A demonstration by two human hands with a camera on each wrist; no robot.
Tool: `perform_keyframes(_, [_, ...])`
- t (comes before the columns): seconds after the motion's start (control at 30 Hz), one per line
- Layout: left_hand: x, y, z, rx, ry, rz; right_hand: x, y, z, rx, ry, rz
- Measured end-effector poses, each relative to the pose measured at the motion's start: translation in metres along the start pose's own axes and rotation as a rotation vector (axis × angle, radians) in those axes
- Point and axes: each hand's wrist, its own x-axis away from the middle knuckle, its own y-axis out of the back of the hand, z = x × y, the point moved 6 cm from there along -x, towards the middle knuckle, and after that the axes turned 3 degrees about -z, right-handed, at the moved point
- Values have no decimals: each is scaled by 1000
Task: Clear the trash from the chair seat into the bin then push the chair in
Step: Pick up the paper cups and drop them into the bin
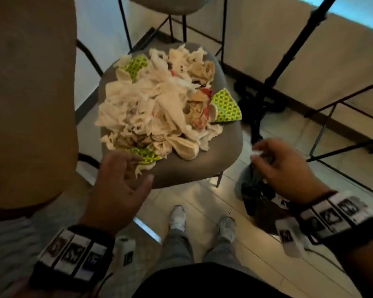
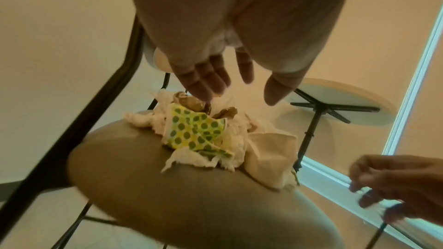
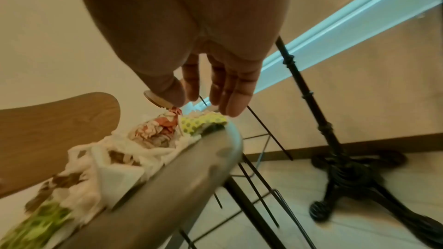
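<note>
A grey chair seat [image 1: 213,160] carries a heap of trash [image 1: 155,104]: crumpled white tissues, brown stained paper and green polka-dot paper [image 1: 226,106]. My left hand [image 1: 141,168] hovers at the seat's near-left corner with fingers spread, holding nothing. In the left wrist view, the left hand [image 2: 239,93] hangs just above the dotted paper [image 2: 194,131]. To the right of the chair, my right hand [image 1: 256,154] is above the bin [image 1: 256,194] with its black bag. In the right wrist view, the right hand [image 3: 203,103] has straight fingers and holds nothing, beside the seat edge [image 3: 191,177].
A wide brown wooden panel [image 1: 30,93] rises along the seat's left side. A black cast table pedestal [image 1: 261,100] stands behind the bin. Black wire chair frames [image 1: 342,136] lie to the right and another seat [image 1: 166,5] behind. My feet [image 1: 202,222] stand on pale tiles.
</note>
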Motion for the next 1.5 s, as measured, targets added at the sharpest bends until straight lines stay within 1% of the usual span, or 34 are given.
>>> perform_keyframes(0.07, [-13,6,-7,-94,-34,-150,-38,-2,9,-31,28,-86])
perform_keyframes(0.13, [-26,8,-4,-136,18,-234,-75,1,22,-26,82,-130])
perform_keyframes(0.17, [-30,5,1,-147,50,-245,-90,-1,26,34,118,-115])
perform_keyframes(0.23, [-35,-2,11,-155,125,-219,-113,-13,33,185,139,17])
perform_keyframes(0.27, [-39,-7,18,-161,157,-193,-124,-19,35,258,123,101])
perform_keyframes(0.33, [-44,-15,26,-179,191,-155,-141,-29,38,381,99,217])
perform_keyframes(0.4, [-46,-24,31,-168,203,-117,-150,-38,40,459,121,284])
perform_keyframes(0.47, [-47,-30,35,-168,211,-98,-155,-43,41,491,145,297])
perform_keyframes(0.6, [-52,-34,45,-182,240,-89,-161,-42,42,513,154,232])
perform_keyframes(0.8, [-53,-31,47,-123,251,-102,-154,-37,39,510,277,132])
perform_keyframes(0.93, [-49,-24,41,-52,248,-146,-143,-31,41,476,372,-7])
perform_keyframes(1.03, [-46,-19,37,-14,248,-181,-137,-22,45,458,412,-107])
perform_keyframes(1.17, [-42,-15,30,-17,235,-195,-131,-10,47,412,399,-163])
perform_keyframes(1.37, [-36,-8,22,-5,248,-217,-125,-3,43,365,355,-188])
perform_keyframes(1.5, [-31,-2,21,-6,240,-249,-126,-9,31,318,268,-165])
